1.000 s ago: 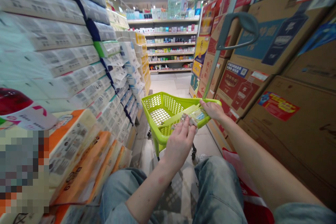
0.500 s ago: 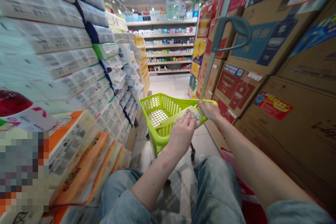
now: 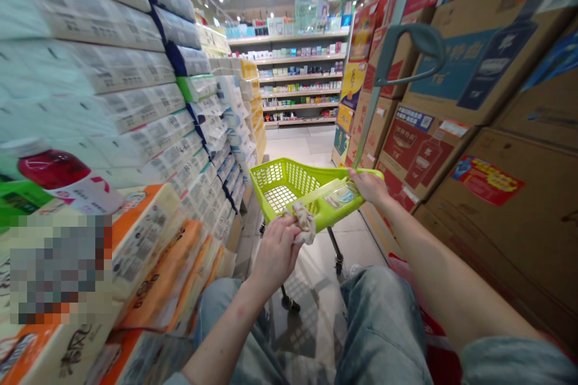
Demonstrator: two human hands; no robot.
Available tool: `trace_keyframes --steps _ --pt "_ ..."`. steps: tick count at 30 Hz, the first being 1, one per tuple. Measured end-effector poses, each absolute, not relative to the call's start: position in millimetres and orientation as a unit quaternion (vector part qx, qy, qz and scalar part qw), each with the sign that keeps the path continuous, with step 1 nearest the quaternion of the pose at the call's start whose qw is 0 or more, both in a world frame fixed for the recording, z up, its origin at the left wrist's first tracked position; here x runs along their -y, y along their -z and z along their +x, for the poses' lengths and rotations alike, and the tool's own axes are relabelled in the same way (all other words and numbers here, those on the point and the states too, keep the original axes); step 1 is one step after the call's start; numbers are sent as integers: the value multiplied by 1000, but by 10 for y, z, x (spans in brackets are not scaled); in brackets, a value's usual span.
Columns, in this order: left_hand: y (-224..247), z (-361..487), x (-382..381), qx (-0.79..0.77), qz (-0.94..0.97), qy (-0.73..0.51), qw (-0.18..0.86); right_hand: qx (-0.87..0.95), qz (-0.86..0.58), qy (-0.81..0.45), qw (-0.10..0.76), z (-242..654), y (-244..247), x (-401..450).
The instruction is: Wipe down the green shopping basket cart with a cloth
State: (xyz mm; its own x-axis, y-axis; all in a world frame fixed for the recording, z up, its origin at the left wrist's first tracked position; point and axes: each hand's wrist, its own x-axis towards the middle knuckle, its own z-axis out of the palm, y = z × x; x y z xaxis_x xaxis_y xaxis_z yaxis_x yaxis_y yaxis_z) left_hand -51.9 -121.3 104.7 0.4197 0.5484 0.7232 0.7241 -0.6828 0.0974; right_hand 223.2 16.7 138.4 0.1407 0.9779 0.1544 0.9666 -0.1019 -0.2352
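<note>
A lime-green shopping cart with a grid-walled basket stands in front of my knees. My left hand is closed on a crumpled pale cloth and presses it against the near left end of the cart's handle edge. At the right end, my right hand grips the cart's rim, fingers over the top. Between the hands, a label panel is set into the handle. A grey pole with a looped grip rises from the cart's right side.
Stacked tissue packs line the left, with orange packs and a red-capped-looking drink bottle lying nearer. Cardboard cartons wall the right side. Shelves of small goods stand at the back, beyond the tiled floor.
My left hand has slid left along the handle with the cloth, uncovering the label panel. My right hand keeps its hold on the rim. The whole view has shifted slightly.
</note>
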Motion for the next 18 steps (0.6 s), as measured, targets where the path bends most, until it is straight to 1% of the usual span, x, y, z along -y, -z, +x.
trace_keyframes --steps 3,6,13,18 --pt "-1003 -487 1290 386 -828 374 161 650 -748 -18 133 2222 -1392 -168" --pt "-994 -339 1353 403 -827 335 201 652 -746 -15 137 2220 -1401 -169" --pt "-1077 128 1341 445 -817 283 233 652 -744 -12 145 2252 -1380 -209" --pt "-1067 28 1302 438 -826 273 226 654 -743 -5 139 2266 -1363 -236"
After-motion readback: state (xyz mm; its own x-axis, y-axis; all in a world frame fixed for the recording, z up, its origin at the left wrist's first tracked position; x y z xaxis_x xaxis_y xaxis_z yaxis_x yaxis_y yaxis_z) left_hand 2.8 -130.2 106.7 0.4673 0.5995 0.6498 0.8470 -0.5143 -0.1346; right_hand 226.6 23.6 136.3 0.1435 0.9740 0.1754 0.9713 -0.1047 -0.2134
